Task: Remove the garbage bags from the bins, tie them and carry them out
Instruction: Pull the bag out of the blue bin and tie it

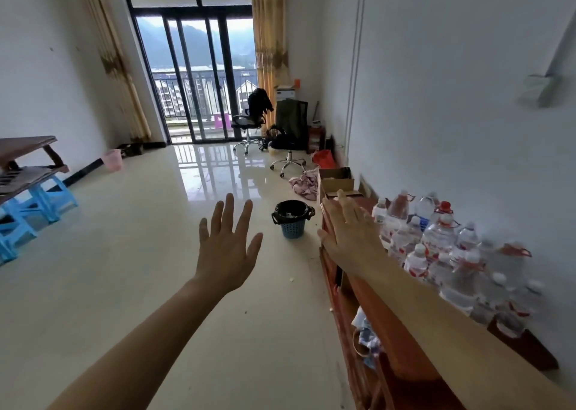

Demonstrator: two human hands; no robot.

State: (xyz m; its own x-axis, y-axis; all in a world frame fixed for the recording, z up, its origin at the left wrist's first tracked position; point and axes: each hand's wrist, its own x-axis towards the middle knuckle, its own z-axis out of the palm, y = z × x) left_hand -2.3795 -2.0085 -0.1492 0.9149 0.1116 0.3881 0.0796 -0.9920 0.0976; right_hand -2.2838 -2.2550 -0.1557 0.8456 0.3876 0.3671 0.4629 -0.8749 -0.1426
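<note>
Head view: both forearms reach forward from the lower edge, each ending in a flat, spread palm that grasps nothing. Left hand (229,247), fingers splayed and back toward the viewer, is raised above the glossy tiled floor (124,253). Right hand (350,232), likewise released, is raised in front of the low red-brown cabinet (402,356) along the right wall, whose top carries a cluster of clear water bottles (436,241). Between the two hands and farther into the room stands the blue basket bin (292,228), upright on the floor just beside the cabinet's end, lined with a black garbage bag (293,211) whose rim folds over the edge; neither hand touches it. A second, pink bin (112,159) stands well apart by the left wall. Two office chairs (249,119) stand before the balcony door.
</note>
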